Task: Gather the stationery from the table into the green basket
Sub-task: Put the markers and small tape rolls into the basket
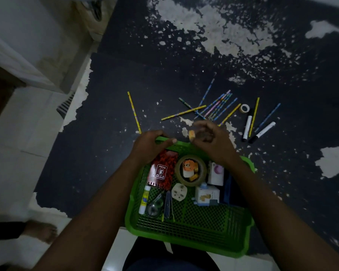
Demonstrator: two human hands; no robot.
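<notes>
**Small block held over the basket's far rim**

The green basket [194,245] sits at the near edge of the dark, flaking tabletop [106,153], and its near end juts past that edge. The left hand [151,142] has its grip on the far rim – fingers curled over the outside, thumb lying on the inside. The right hand [211,137] hovers just above the same rim, its grip pinched round a small orange block [192,135] held at the fingertips. The other fingers are loosely bent.

Inside the basket:
- a red notebook [162,169] lies at the far left
- a wide tape roll [179,171] lies flat beside it, with small orange and white bits in its hole
- two white boxes [215,174] stand to the right of the roll
- a white plug [179,192] and a glue stick [144,199] lie nearer the person

Still out on the tabletop, beyond the hands, is a loose fan of pencils [217,106], some of them crossing each other. A single yellow pencil [134,112] lies apart on the left, its near end close to the left hand. To the right lie a small tape ring [244,108] and two white markers [247,127] – with two more pencils among them.
</notes>
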